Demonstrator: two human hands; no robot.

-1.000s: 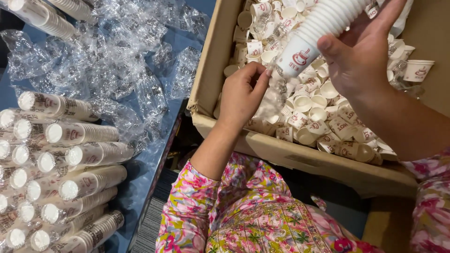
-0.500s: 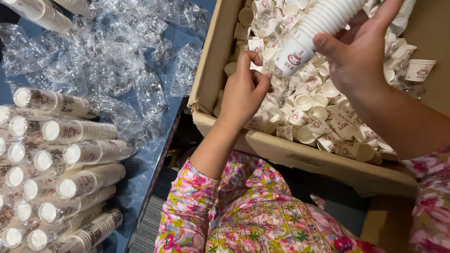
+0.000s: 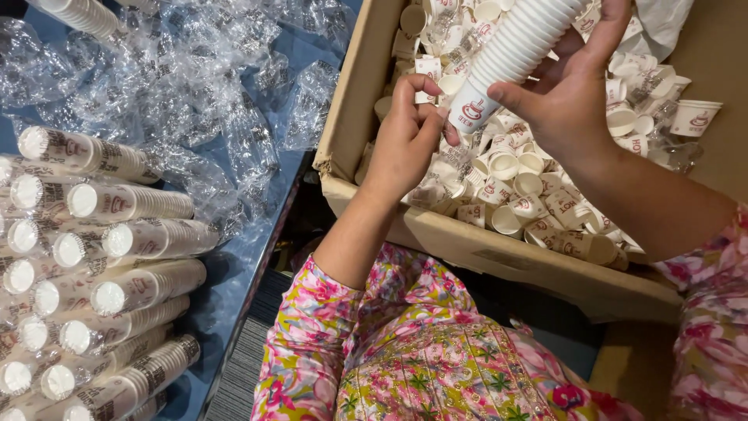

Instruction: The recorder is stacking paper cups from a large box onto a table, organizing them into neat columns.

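Cardboard box [image 3: 499, 253]: brown corrugated walls, plain rim, filled with loose small paper cups [image 3: 518, 183], white with red print, lying at all angles.

Right hand [image 3: 573, 105] holds a long ribbed stack of nested white cups [image 3: 510, 54], tilted, its printed bottom cup pointing down-left; thumb across the lower end, fingers wrapped behind. The stack hangs over the box interior.

Left hand [image 3: 405, 140] is raised above the loose cups, fingers curled narrow, fingertips just beside the bottom cup of the stack. Cannot tell whether it pinches a cup of its own.

Both forearms bare; sleeves of a pink floral garment [image 3: 405, 351], soft printed cloth.

Left of the box, a blue table [image 3: 300, 54] carries crumpled clear plastic wrappers [image 3: 179, 86], glossy and creased, and sleeved cup stacks [image 3: 132, 234] lying in rows, round bases facing the camera.
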